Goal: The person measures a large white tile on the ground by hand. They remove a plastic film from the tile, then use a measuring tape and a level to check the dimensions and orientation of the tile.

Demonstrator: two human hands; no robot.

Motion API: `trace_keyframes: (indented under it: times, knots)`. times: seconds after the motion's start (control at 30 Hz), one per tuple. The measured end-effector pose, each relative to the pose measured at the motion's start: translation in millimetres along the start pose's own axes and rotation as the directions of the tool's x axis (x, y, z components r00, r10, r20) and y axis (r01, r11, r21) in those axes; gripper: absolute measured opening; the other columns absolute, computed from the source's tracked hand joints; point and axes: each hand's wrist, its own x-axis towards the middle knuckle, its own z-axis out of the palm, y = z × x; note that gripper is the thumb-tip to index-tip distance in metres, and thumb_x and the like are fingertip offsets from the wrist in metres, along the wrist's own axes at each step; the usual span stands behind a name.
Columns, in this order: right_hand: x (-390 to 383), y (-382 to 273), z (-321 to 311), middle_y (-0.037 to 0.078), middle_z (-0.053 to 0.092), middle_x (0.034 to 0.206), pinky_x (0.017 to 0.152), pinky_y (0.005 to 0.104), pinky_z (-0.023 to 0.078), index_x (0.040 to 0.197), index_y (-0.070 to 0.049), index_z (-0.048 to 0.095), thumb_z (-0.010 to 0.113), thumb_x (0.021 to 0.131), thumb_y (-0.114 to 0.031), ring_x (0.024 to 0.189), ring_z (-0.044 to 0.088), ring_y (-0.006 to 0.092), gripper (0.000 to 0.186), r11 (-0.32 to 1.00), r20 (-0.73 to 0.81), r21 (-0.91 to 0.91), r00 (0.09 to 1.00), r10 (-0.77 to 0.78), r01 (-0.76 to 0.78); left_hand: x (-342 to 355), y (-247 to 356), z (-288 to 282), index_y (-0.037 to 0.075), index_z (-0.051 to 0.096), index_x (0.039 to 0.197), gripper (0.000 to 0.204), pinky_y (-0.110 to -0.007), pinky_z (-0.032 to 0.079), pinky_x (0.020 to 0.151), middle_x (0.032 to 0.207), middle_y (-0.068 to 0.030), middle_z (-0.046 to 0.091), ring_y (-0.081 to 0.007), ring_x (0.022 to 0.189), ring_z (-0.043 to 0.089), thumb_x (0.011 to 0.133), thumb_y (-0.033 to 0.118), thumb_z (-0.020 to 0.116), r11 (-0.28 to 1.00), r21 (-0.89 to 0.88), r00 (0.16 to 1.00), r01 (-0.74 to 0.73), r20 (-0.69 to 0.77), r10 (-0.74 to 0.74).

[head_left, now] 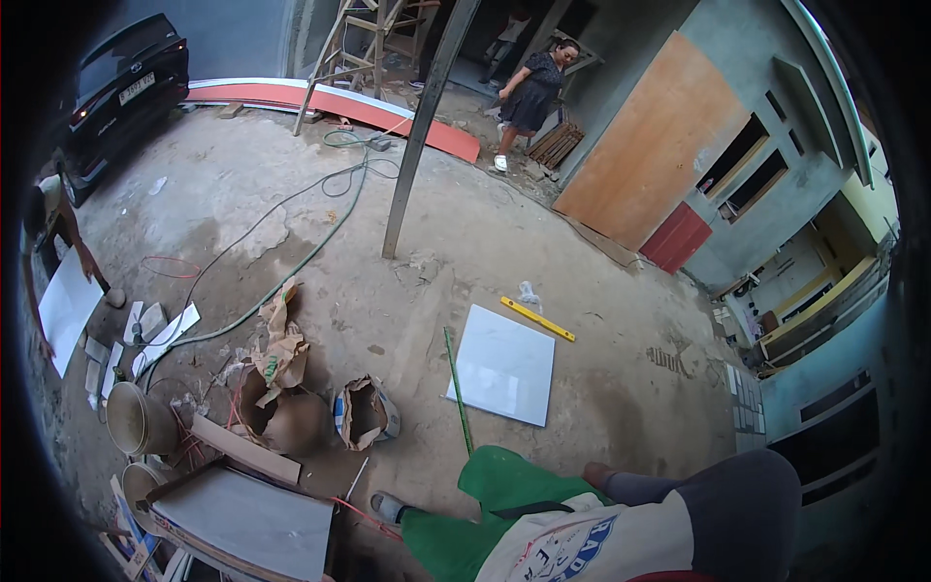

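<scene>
One glossy white square tile point(502, 369) lies flat on the grey concrete floor point(388, 291), ahead of the wearer's green cloth shorts point(504, 485). Yellow bar-shaped spirit level point(537, 319) sits just beyond its far edge; thin green strip point(457, 388) runs by its left side, contact unclear. Right hand point(595, 474): partly visible at the end of a dark grey sleeve point(640, 490), beside the shorts. Fingers hidden, so can't tell how far open or whether it holds anything. Left hand out of view, grip unknown. Left of tile: torn-open paper bag point(366, 415), upright. Lower left: large pale-grey slab point(257, 519) on a brown cardboard carton point(184, 536).
</scene>
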Motion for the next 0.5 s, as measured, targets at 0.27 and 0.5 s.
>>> trace_keyframes:
  times: [0.27, 0.5]
  knots:
    - [95.9, 77.7, 20.4, 0.031, 0.069, 0.134, 0.109, 0.046, 0.054, 0.13, 0.006, 0.07, 0.069, 0.086, -0.034, 0.127, 0.067, 0.0449, 0.059, 0.992, -0.247, -0.052, 0.964, 0.103, -0.119, 22.6, -6.6, 6.8, 0.0, 0.059, 0.144, 0.055, -0.033, 0.058, 0.087, 0.124, -0.0099, 0.07, -0.021, 0.109, 0.07, 0.105, 0.038, 0.061, 0.983, -0.145, 0.993, 0.114, 0.03, -0.111]
    - [109.5, 31.7, -33.4, 0.032, 0.069, 0.134, 0.11, 0.0469, 0.054, 0.126, 0.006, 0.072, 0.069, 0.087, -0.036, 0.129, 0.067, 0.043, 0.058, 0.991, -0.135, -0.001, 0.982, 0.131, -0.132, 37.5, -20.3, -28.8, -0.002, 0.06, 0.142, 0.054, -0.033, 0.058, 0.088, 0.124, -0.0107, 0.071, -0.0217, 0.11, 0.07, 0.105, 0.037, 0.061, 0.958, -0.264, 0.994, 0.107, -0.006, -0.113]
